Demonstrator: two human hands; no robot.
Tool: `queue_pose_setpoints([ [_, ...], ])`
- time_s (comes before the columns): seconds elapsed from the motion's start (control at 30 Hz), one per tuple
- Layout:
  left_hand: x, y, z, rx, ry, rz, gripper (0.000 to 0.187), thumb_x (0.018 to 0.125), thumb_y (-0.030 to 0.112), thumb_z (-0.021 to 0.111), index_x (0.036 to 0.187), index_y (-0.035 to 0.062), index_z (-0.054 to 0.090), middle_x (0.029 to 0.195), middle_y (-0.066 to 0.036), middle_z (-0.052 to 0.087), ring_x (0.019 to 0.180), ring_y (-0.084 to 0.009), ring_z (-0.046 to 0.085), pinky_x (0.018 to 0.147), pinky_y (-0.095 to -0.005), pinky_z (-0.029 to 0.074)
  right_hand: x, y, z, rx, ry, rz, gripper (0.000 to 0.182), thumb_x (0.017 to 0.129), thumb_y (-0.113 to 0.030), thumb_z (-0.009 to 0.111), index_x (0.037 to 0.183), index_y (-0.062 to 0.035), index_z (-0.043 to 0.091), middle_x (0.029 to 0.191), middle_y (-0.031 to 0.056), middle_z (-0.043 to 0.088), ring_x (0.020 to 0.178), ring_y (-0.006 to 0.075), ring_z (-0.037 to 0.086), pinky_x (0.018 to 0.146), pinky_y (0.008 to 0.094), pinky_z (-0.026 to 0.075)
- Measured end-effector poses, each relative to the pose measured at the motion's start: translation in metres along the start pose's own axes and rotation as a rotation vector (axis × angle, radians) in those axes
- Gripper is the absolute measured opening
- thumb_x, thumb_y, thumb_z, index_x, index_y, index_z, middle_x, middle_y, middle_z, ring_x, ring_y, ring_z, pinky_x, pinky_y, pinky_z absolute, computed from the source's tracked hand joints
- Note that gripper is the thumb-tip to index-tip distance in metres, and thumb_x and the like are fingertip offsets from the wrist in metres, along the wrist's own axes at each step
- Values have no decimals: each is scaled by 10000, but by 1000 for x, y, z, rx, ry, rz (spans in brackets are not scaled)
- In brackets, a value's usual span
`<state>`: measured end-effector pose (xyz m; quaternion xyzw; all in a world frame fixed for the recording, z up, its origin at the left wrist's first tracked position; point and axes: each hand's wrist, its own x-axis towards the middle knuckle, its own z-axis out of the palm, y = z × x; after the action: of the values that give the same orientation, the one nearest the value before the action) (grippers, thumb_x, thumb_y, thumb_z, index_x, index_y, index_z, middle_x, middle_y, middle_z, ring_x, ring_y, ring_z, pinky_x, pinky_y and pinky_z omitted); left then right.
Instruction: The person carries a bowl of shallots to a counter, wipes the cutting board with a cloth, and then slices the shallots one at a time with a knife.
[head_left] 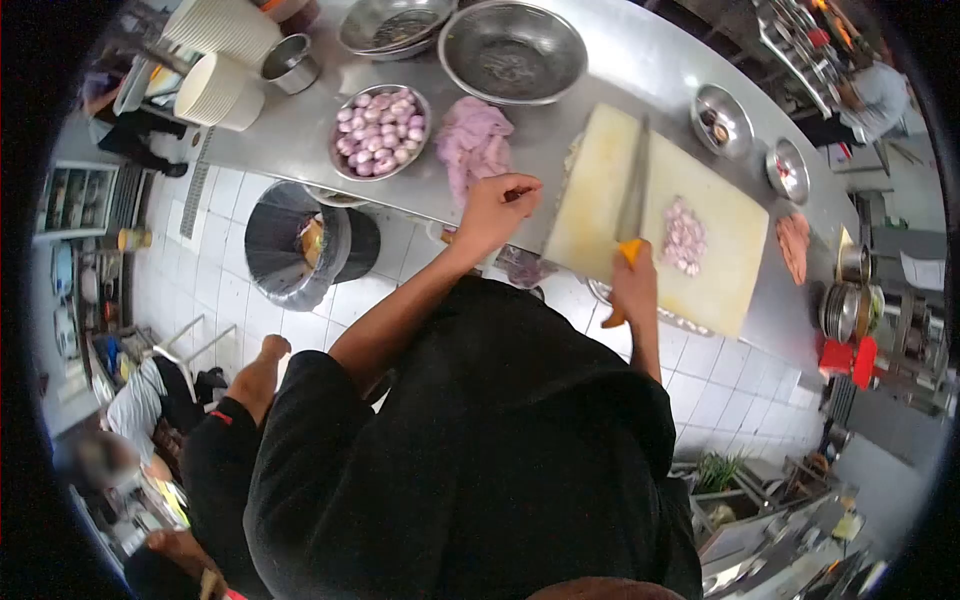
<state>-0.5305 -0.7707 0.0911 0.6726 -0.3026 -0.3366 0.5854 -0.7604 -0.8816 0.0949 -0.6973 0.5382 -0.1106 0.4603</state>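
My right hand [634, 285] is wrapped round the orange handle of a knife [634, 190], whose long blade lies over the white cutting board [720, 270]. Right of the blade sits a small pile of chopped shallots [684, 236]. My left hand [497, 212] hovers at the counter's front edge, beside a pink cloth [474, 140], with its fingers curled; what they hold, if anything, is hidden. A metal bowl full of peeled shallots [380, 132] stands left of the cloth.
Metal bowls [513, 52] stand at the back of the counter [300, 150], and smaller bowls [721, 121] at the right. A lined bin [290, 245] stands below the front edge. Other people are at the left and far right.
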Motion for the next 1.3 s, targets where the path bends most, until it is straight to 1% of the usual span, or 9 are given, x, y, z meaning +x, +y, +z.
queue_pose_setpoints([
  [0.17, 5, -4, -76, 196, 321, 195, 219, 876, 65, 700, 1080, -14, 704, 899, -56, 714, 736, -100, 618, 662, -247, 506, 17, 47, -42, -52, 124, 38, 237, 955, -157, 526, 1131, -17, 451, 745, 197, 629, 529, 275, 628, 461, 392, 488],
  [0.37, 43, 3, -174, 804, 662, 446, 293, 777, 102, 735, 1061, 34, 723, 969, -149, 688, 861, -280, 645, 786, -366, 521, 9, 14, -44, -166, 97, 16, 232, 959, -139, 523, 1150, -26, 455, 761, 199, 626, 538, 299, 629, 489, 417, 495],
  [0.53, 75, -13, -202, 1053, 621, 365, 250, 727, 121, 736, 973, 81, 752, 1012, -151, 688, 987, -343, 622, 902, -422, 485, 12, 4, -24, -170, 16, -5, 263, 945, -165, 536, 1150, -23, 450, 817, 264, 636, 657, 408, 657, 600, 487, 506],
  [0.63, 82, -16, -205, 1104, 543, 322, 249, 729, 146, 737, 971, 88, 755, 1013, -155, 693, 1009, -342, 619, 911, -413, 482, 26, 36, -13, -269, 133, -254, 241, 967, -183, 522, 1118, -9, 452, 779, 202, 625, 503, 296, 614, 440, 383, 483],
  [0.73, 79, -6, -202, 1099, 481, 331, 256, 720, 154, 745, 965, 81, 755, 1010, -168, 695, 1008, -339, 627, 900, -425, 490, 23, 26, -20, -204, 50, -84, 299, 930, -187, 548, 1162, -23, 455, 928, 332, 638, 912, 530, 601, 753, 562, 463],
  [0.87, 79, -13, -212, 939, 605, 354, 245, 723, 100, 750, 961, 38, 744, 980, -157, 704, 940, -305, 664, 827, -422, 523, 19, 23, -21, -278, 94, -156, 310, 923, -187, 549, 1170, -24, 458, 935, 333, 639, 903, 523, 607, 764, 567, 470],
  [0.97, 56, 53, -164, 647, 666, 316, 188, 745, 57, 738, 927, 13, 729, 944, -127, 708, 886, -280, 675, 782, -365, 533, 21, 24, -20, -270, 97, -158, 309, 924, -185, 545, 1166, -21, 445, 907, 320, 648, 858, 516, 619, 750, 577, 481],
  [1.07, 41, 69, -84, 575, 377, 531, 155, 757, 60, 734, 906, 20, 720, 931, -122, 704, 883, -278, 675, 781, -359, 534, 13, 15, -21, -298, 134, -183, 316, 926, -183, 543, 1175, -25, 429, 853, 322, 645, 812, 513, 625, 720, 575, 486],
  [1.3, 43, -14, 94, 460, -201, 671, 173, 826, 115, 713, 984, 44, 708, 1078, -99, 660, 1001, -268, 645, 869, -357, 521, 8, -2, -14, -241, 98, -182, 316, 942, -205, 532, 1177, -28, 417, 805, 327, 637, 782, 519, 624, 703, 579, 481],
])
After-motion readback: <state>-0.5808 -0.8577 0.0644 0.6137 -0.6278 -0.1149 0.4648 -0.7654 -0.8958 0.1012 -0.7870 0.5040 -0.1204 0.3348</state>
